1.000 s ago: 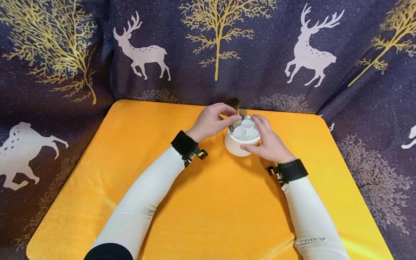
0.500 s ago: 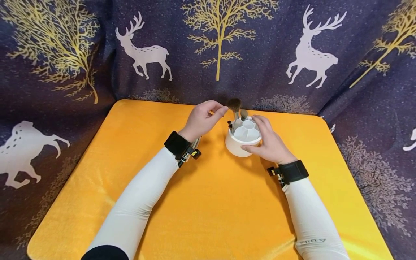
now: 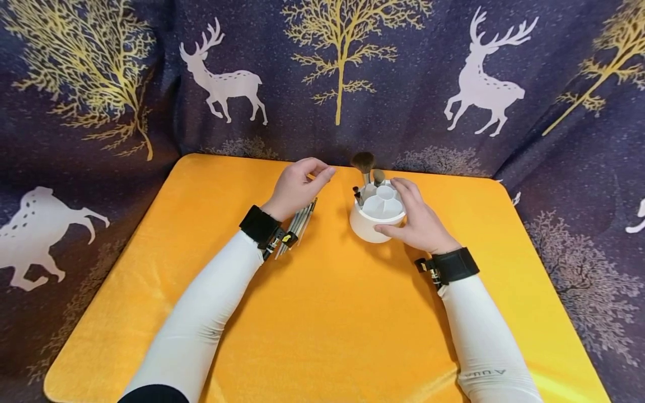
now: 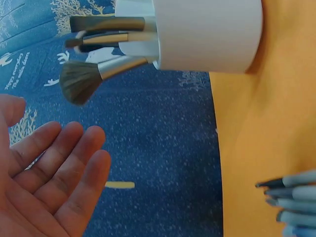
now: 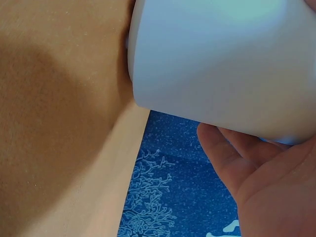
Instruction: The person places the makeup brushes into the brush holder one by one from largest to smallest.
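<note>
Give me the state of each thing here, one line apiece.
Left hand: raised, relaxed, holding nothing.
Right hand: gripping the holder's side.
White holder: upright on the table, partly filled; front compartments look empty.
Fluffy brush: standing in the holder, bristles up.
Smaller brushes: also standing in it, bristles up.
Slim sticks: lying bunched on the table.
Orange cloth: spread, slightly creased.

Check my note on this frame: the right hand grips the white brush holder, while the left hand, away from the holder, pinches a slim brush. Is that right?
Not quite: the left hand holds nothing. The left wrist view shows its fingers empty, with the slim brushes lying apart on the table. The rest stands: the right hand grips the white brush holder.
</note>
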The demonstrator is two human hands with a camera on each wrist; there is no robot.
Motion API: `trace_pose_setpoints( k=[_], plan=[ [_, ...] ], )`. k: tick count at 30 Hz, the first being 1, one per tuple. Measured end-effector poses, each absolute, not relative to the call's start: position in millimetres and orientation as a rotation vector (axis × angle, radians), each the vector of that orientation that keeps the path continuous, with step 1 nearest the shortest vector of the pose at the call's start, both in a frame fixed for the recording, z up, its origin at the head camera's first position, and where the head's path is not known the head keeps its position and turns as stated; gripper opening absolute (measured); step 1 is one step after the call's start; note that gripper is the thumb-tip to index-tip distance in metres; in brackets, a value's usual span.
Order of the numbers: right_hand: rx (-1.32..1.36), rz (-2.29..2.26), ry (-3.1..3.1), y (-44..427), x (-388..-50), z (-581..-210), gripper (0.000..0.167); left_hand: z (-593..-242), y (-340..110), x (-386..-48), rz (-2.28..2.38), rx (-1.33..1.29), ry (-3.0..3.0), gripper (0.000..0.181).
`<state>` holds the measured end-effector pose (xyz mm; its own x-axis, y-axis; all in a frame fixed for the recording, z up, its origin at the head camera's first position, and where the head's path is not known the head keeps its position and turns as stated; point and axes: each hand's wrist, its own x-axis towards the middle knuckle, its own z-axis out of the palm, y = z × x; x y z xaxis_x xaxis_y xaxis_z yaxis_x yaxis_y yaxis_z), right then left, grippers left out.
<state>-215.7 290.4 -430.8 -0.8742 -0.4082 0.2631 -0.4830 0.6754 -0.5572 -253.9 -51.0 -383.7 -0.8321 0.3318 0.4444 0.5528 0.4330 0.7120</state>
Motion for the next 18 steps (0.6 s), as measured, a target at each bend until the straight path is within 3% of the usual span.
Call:
trace_pose_setpoints(
  k=[18],
  plan=[
    [0.732,0.825,-2.817,291,-214,-424,0.119,-421,-106,-251,-1.286,-0.592,-2.595,0.03]
  ],
)
